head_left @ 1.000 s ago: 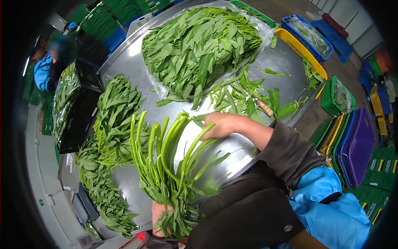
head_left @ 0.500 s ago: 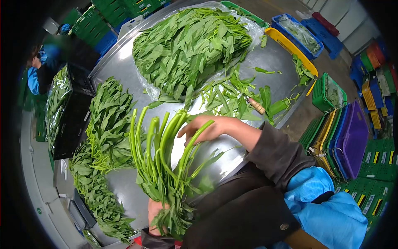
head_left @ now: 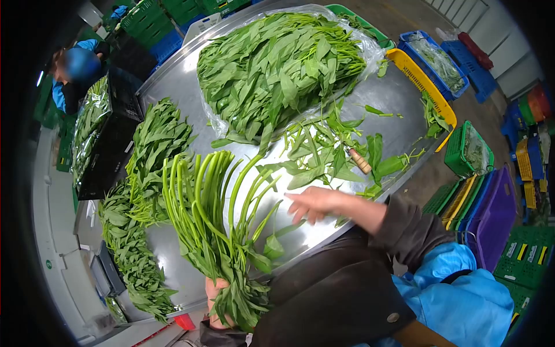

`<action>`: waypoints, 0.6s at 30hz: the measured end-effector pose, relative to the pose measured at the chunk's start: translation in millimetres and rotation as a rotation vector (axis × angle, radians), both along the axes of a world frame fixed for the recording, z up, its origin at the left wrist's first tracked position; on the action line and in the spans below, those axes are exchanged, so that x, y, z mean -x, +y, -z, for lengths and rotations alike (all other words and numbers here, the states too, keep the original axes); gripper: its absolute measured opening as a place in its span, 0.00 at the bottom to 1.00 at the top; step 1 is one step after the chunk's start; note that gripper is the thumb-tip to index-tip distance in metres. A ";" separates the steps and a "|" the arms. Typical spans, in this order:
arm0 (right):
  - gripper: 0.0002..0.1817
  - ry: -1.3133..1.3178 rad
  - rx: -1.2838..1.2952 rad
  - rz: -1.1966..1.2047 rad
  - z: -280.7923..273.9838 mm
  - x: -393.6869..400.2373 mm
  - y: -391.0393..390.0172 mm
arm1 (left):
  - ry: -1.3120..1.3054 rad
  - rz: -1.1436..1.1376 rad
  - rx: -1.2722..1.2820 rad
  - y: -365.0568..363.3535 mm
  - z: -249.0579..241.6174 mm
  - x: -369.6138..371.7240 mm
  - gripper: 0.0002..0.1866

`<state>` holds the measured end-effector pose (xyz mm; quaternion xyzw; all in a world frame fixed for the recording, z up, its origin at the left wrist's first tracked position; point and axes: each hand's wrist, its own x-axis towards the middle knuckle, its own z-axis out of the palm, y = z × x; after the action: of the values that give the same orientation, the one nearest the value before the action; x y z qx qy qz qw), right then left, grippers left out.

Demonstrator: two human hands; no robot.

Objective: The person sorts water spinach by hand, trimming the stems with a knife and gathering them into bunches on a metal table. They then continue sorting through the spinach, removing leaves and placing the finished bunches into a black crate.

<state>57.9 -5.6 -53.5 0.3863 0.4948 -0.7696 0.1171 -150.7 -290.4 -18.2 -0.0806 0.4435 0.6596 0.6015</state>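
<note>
A bunch of water spinach stands stems up at the near edge of the steel table, its leaves hanging downward. My left hand is wrapped around the leafy lower part, partly hidden by leaves. To the right of the stems, my right hand hovers over the metal with fingers apart and slightly bent, holding nothing. Loose leaves and stem pieces lie beyond it, with a wooden handle among them; whatever the handle belongs to is covered.
A large heap of water spinach rests on clear plastic at the back. More bundles line the left side of the steel table, near a black box. Crates stand right. A person is at far left.
My right hand has moved away from the stems, to the right and a little toward me. The stems now stand closer together and lean further left; my left hand still grips the bunch.
</note>
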 end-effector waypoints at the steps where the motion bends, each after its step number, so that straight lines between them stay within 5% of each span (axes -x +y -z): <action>1: 0.32 0.129 0.102 0.030 -1.1 -0.9 -15.1 | 0.010 -0.003 0.002 11.1 -10.6 -11.3 0.33; 5: 0.27 0.292 0.012 0.273 11.8 8.9 -25.0 | 0.100 0.065 -0.075 28.5 -14.6 -17.5 0.30; 8: 0.10 0.235 0.172 0.469 -3.0 -4.5 -3.0 | 0.036 0.111 -0.147 38.2 -18.3 -19.9 0.33; 12: 0.14 0.255 -0.065 0.311 5.3 -9.3 18.3 | 0.023 0.029 -0.116 40.6 -15.3 -32.5 0.31; 14: 0.12 0.157 -1.498 -0.090 -4.6 -13.3 30.7 | -0.055 -0.009 -0.205 31.7 -4.6 -33.5 0.30; 18: 0.10 -0.140 -1.380 -0.013 5.8 -6.8 77.9 | -0.091 -0.029 -0.183 13.9 -4.9 -33.6 0.27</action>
<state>64.7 72.3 -59.4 0.4181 0.8647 -0.2516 -0.1192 -117.1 -276.5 -13.2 -0.0618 0.3524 0.7016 0.6162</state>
